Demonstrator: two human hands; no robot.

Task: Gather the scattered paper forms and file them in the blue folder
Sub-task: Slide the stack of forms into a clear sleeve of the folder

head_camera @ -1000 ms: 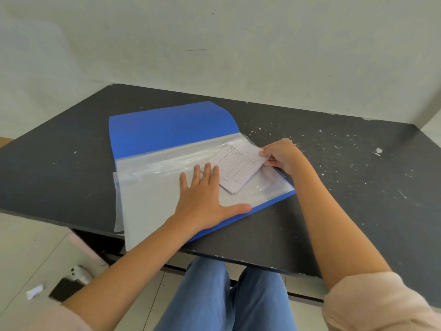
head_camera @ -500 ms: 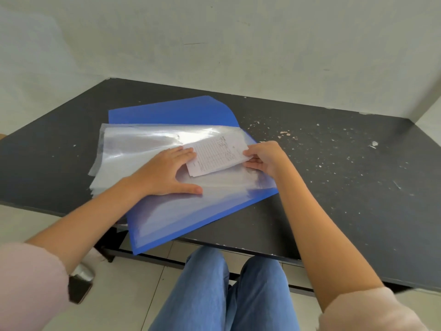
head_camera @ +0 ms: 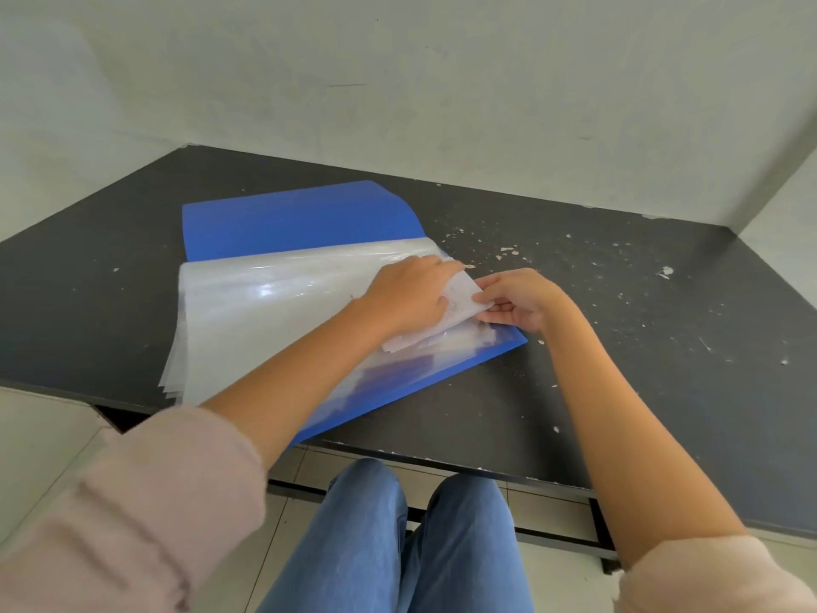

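Observation:
The blue folder [head_camera: 292, 219] lies open on the dark table, its clear plastic sleeves [head_camera: 247, 311] fanned over the near half. A white paper form [head_camera: 460, 298] sits at the sleeves' right edge, partly under clear plastic. My right hand [head_camera: 517, 298] pinches the form's right side. My left hand [head_camera: 411, 294] lies across the sleeves beside the form, its fingertips at the top right sleeve edge; whether they hold that edge is hidden.
The black table [head_camera: 641, 347] is flecked with white paint chips, mostly right of the folder. Pale walls close in behind and at the right. The folder's near corner overhangs the table's front edge above my knees [head_camera: 398, 546].
My left hand moved from the middle of the sleeves to their right edge beside the form. The form has turned steeper and slid further under the plastic. My right hand stays on it.

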